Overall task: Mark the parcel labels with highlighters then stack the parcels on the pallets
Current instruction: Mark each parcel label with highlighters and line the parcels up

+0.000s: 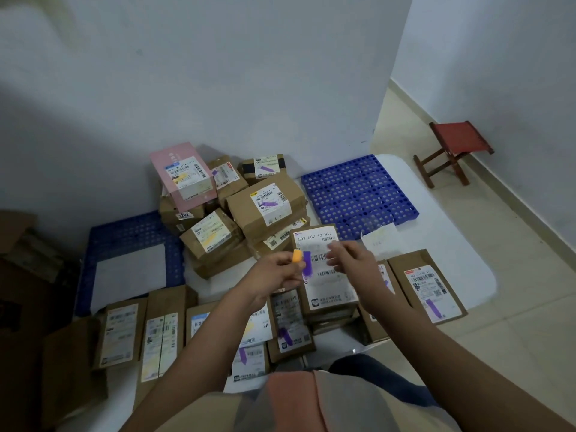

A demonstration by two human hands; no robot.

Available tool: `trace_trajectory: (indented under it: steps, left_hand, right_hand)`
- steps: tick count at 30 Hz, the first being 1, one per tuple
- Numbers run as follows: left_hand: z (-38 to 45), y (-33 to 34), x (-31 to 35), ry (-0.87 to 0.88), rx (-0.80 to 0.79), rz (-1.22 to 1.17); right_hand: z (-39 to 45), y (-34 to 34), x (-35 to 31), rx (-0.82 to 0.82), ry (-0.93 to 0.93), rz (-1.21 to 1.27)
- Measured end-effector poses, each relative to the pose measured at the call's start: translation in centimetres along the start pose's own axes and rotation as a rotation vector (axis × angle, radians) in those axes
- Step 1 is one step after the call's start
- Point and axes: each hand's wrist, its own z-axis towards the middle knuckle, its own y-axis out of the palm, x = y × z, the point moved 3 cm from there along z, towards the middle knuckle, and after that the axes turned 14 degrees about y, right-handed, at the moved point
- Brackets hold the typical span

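Holding two highlighters together, the left hand (pixel 277 269) pinches an orange highlighter (pixel 297 256) and a purple highlighter (pixel 307 263) just above the tall parcel (pixel 324 275) in the near middle of the floor, while the right hand (pixel 349 257) hovers over the same label (pixel 324 266) with its fingers (pixel 333 248) loosely bent and, as far as can be seen, holding nothing. This parcel tops a short stack between rows of flat parcels, and its label faces up, printed number at the far end, long axis running near to far with a slight lean to the right. Both pens stand roughly upright in the grip, their long axes near to far in the picture; I cannot tell which end is the tip. A purple stroke seems to lie on the label's left side already. To mark well, I judge the free hand should press the parcel flat so the stack does not shift, and the stroke should stay off the barcodes. A heap of marked parcels (pixel 237 207) sits farther off against the wall, between the left pallet (pixel 131 244) and the right pallet (pixel 358 194), and the right one looks the easier reach for stacking.
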Motion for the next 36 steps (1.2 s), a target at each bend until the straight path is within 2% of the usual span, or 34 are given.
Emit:
trace_trajectory:
  steps: [3, 5, 7, 9, 12, 26, 33, 36]
  left_hand:
    - [0.2, 1.1, 0.3, 0.019, -0.07, 0.003]
    - [0.2, 1.5, 0.4, 0.025, -0.073, -0.023]
    - [0.2, 1.8, 0.6, 0.024, 0.008, -0.101]
    - [0.3, 1.9, 0.6, 0.047, 0.076, -0.126]
    - [0.6, 2.3, 0.8, 0.074, 0.085, -0.107]
    - [1.2, 2.2, 1.7, 0.205, 0.007, 0.158]
    - [1.9, 1.3, 1.6, 0.218, 0.076, 0.155]
    - [2.1, 1.3, 1.5, 0.2, 0.06, 0.11]
  right_hand:
    - [-1.0, 1.9, 0.1, -0.151, 0.064, 0.088]
    - [-1.2, 2.0, 0.3, -0.131, 0.092, 0.222]
    - [-1.3, 1.7, 0.3, -0.095, 0.128, 0.336]
    - [-1.3, 1.4, 0.4, -0.077, 0.155, 0.399]
    - [-1.2, 1.6, 0.6, -0.09, 0.192, 0.466]
    - [-0.7, 2.4, 0.5, -0.06, 0.144, 0.414]
    - [-0.4, 2.8, 0.2, -0.028, 0.161, 0.395]
    - [-0.4, 2.9, 0.1, -0.026, 0.16, 0.387]
